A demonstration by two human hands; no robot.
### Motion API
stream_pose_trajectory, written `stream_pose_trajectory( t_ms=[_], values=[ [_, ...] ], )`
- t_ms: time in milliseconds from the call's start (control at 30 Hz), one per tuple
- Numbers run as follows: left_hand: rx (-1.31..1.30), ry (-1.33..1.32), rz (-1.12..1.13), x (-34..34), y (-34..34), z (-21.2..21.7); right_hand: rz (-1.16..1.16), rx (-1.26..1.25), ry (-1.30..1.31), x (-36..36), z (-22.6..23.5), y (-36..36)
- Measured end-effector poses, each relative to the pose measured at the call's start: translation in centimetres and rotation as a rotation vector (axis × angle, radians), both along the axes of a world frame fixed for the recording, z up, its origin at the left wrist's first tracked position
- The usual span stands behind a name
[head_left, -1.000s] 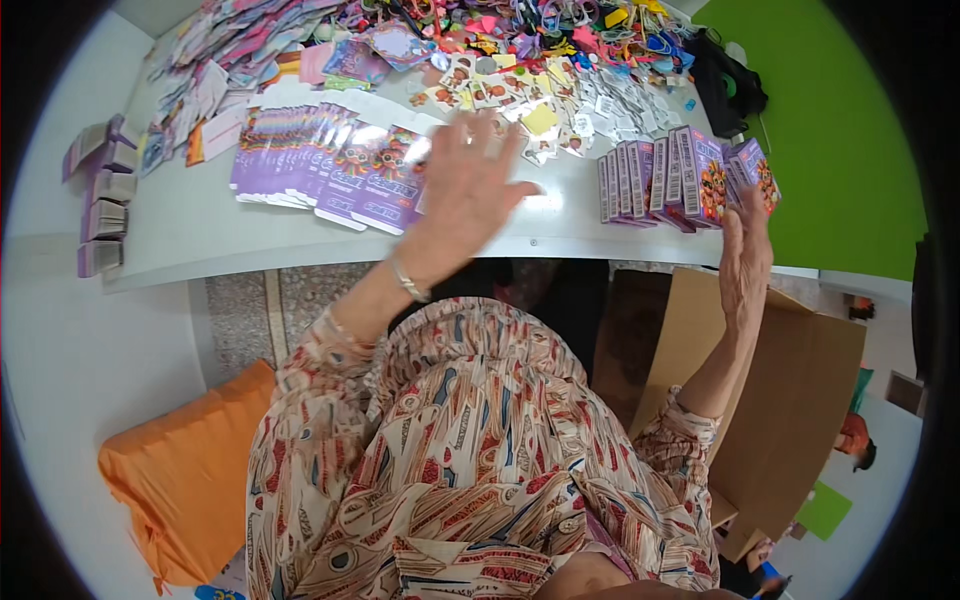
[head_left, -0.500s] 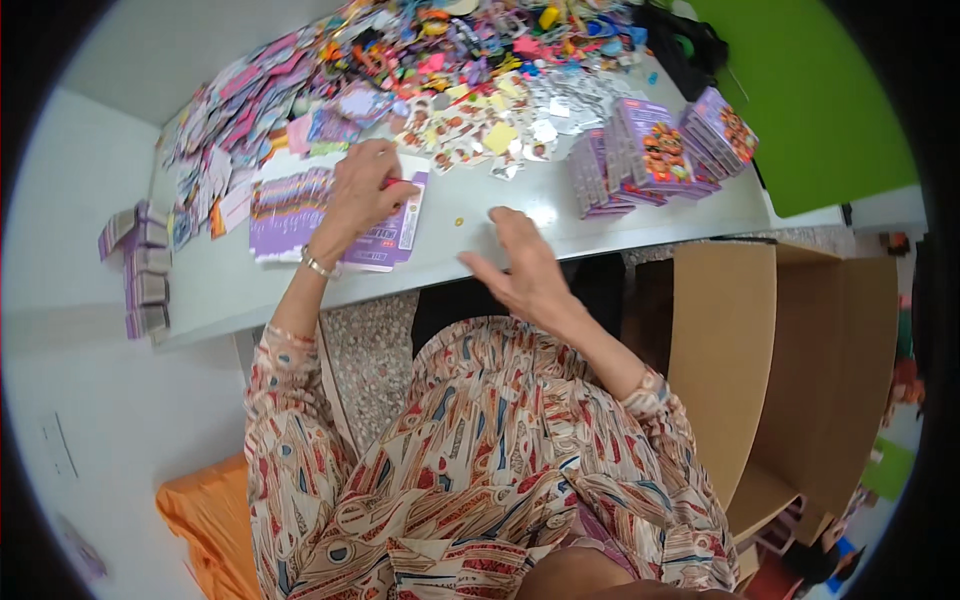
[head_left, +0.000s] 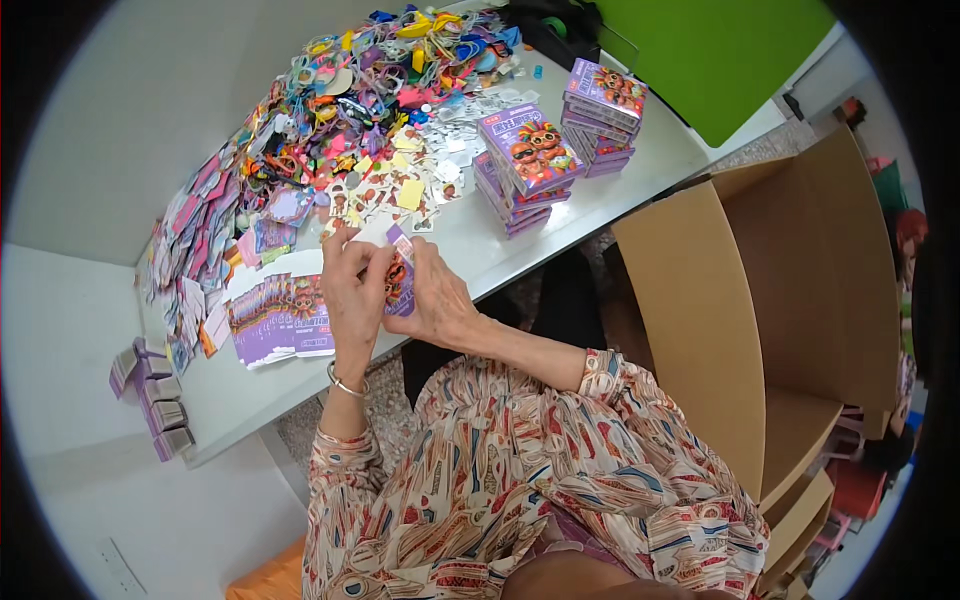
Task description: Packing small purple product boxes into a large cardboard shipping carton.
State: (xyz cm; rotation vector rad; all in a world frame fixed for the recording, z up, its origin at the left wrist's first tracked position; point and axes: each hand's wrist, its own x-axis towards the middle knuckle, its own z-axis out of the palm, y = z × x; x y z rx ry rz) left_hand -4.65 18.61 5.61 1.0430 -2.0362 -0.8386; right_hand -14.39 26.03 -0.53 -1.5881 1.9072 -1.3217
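- Changed in the last half second: from left hand [head_left: 350,275] at the flat row and right hand [head_left: 437,295] spread over bare bench [head_left: 215,395], to both on one purple carton [head_left: 398,285], just left of frame centre.
- Likely means: one carton separated from the row of flat cartons [head_left: 265,325], now in two-handed work.
- Hands: left with fingers bent, pinching the carton's left side; right wrapped along its right side. Can't tell if fully squared up; fingers hide much of it.
- Carton: thin glossy card, colourful print on purple, white flap at top.
- Upper right of centre: front stack [head_left: 530,150] and rear stack [head_left: 605,90] of boxy, sharp-edged purple boxes.
- Upper left: slick, pinkish flat packets [head_left: 200,210], heaped.
- Top: tangled bright trinkets [head_left: 400,60], stringy and lumpy.
- Right: open brown cardboard box [head_left: 690,320], matte, stiff flaps.
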Motion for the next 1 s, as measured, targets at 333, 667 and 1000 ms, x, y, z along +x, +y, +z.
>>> stream_pose_trajectory(
  t_ms=[333,667,1000],
  values=[
    [0.026,-0.025,-0.024,1.9,-0.6,-2.3,0.084,0.041,0.052,-1.0,0.6,0.6],
    [0.231,0.22,-0.062,1.1,-0.5,-3.4,0.054,0.127,0.017,-1.9,0.8,0.3],
    [0.363,0.596,-0.049,0.0,3.8,-4.1,0.052,0.138,-0.113,-3.0,0.9,-0.4]
  ],
)
